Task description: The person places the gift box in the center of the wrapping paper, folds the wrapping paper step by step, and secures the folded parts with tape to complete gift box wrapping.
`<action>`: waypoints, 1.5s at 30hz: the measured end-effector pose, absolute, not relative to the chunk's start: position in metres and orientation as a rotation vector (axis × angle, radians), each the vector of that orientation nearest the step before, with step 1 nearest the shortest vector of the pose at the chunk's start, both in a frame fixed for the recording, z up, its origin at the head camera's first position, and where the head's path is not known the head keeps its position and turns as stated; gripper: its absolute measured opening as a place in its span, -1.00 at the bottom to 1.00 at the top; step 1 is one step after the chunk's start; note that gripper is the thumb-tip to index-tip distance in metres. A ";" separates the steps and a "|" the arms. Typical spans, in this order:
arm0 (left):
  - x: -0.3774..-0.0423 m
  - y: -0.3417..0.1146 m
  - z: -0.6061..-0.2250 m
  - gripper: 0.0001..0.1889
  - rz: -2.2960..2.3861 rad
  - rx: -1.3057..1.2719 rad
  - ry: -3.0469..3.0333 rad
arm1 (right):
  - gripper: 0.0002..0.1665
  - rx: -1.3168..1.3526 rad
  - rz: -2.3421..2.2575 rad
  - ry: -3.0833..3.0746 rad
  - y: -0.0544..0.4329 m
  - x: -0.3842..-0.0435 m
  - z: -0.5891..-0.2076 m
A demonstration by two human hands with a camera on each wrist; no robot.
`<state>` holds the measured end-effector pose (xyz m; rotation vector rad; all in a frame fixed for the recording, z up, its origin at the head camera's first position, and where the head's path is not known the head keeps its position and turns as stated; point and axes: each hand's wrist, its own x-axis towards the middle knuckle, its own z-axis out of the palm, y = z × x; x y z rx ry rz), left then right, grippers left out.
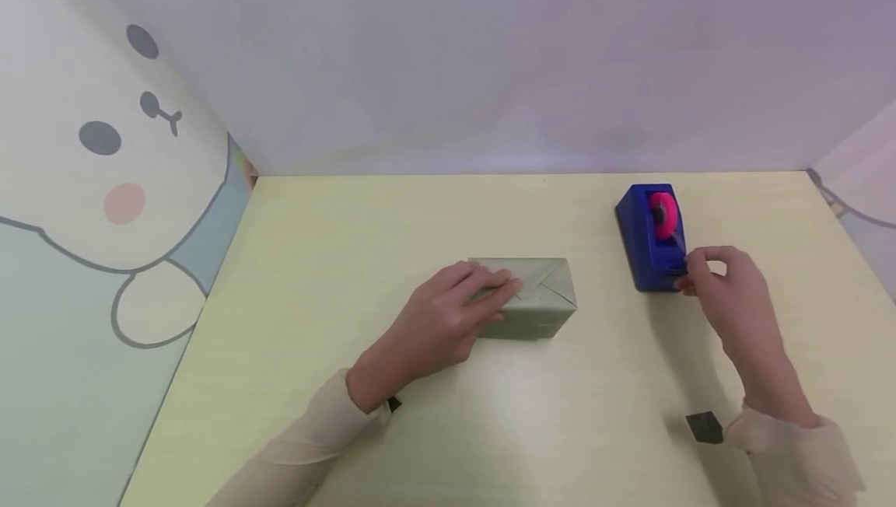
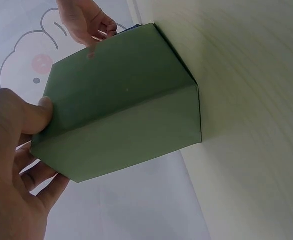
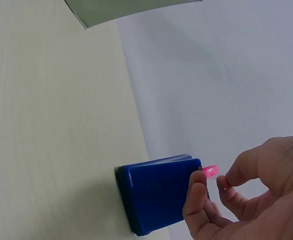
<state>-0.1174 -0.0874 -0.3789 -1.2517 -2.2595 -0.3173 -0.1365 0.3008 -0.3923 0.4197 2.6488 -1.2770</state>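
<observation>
A box wrapped in green paper lies on the table, its folded paper flaps showing on top. My left hand holds it at its left end, fingers across the top. In the left wrist view, the thumb lies against one side of the box. A blue tape dispenser with a pink-cored roll stands farther right. At its front end, my right hand pinches the end of the clear tape between thumb and index finger. Other right fingers touch the dispenser's front in the right wrist view.
The pale wooden table ends at a whitish curtain-like wall behind. To the left hangs a panel with a cartoon animal. A dark tab sticks out near the right sleeve.
</observation>
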 end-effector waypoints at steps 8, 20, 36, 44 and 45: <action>-0.118 -0.088 -0.379 -0.60 -0.313 -1.252 -2.256 | -0.66 0.443 -1.491 2.647 0.295 -0.118 -0.411; -0.119 -0.088 -0.380 -0.61 -0.346 -1.269 -2.270 | -0.59 0.481 -1.539 2.576 0.296 -0.115 -0.435; -0.120 -0.087 -0.380 -0.62 -0.388 -1.289 -2.262 | -0.67 0.178 -1.694 2.334 0.299 -0.096 -0.431; -0.124 -0.090 -0.381 -0.60 -0.488 -1.317 -2.244 | -0.84 -0.310 -1.535 2.493 0.255 -0.099 -0.377; -0.124 -0.090 -0.382 -0.58 -0.503 -1.315 -2.242 | -0.86 -0.353 -1.508 2.501 0.249 -0.101 -0.368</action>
